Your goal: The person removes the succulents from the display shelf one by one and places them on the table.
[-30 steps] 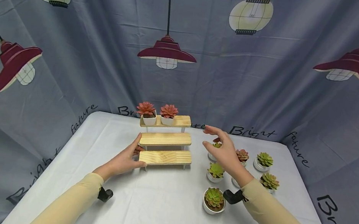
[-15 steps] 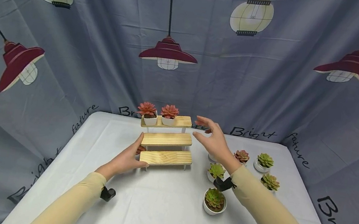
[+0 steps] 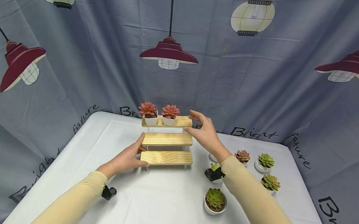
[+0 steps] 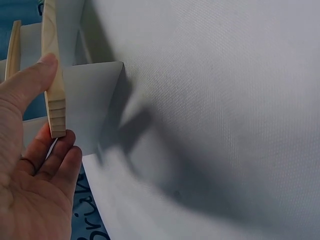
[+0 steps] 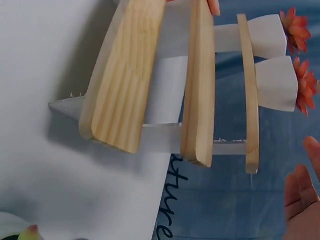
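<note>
A three-tier wooden shelf stand (image 3: 167, 139) with white supports stands on the table. My left hand (image 3: 126, 159) grips its left end; in the left wrist view the thumb (image 4: 37, 80) lies on one board and the fingertips touch its end. On the top tier, toward the left, sit two red succulents, the left one (image 3: 148, 109) and the right one (image 3: 170, 111), in white pots. My right hand (image 3: 206, 134) hovers by the top tier's right end, fingers apart and holding nothing. In the right wrist view, a gap separates that hand (image 5: 304, 205) from the top board (image 5: 251, 110).
Several potted succulents stand on the white-covered table (image 3: 158, 209) at the right: a green one (image 3: 215, 198) nearest, a reddish one (image 3: 242, 156), and two green ones (image 3: 265, 161) farther right. My right forearm partly hides others. A grey printed curtain (image 3: 197, 87) hangs behind the table.
My right hand has moved left and away from me, from above the succulents to the right end of the top tier. The left hand keeps its hold on the stand.
</note>
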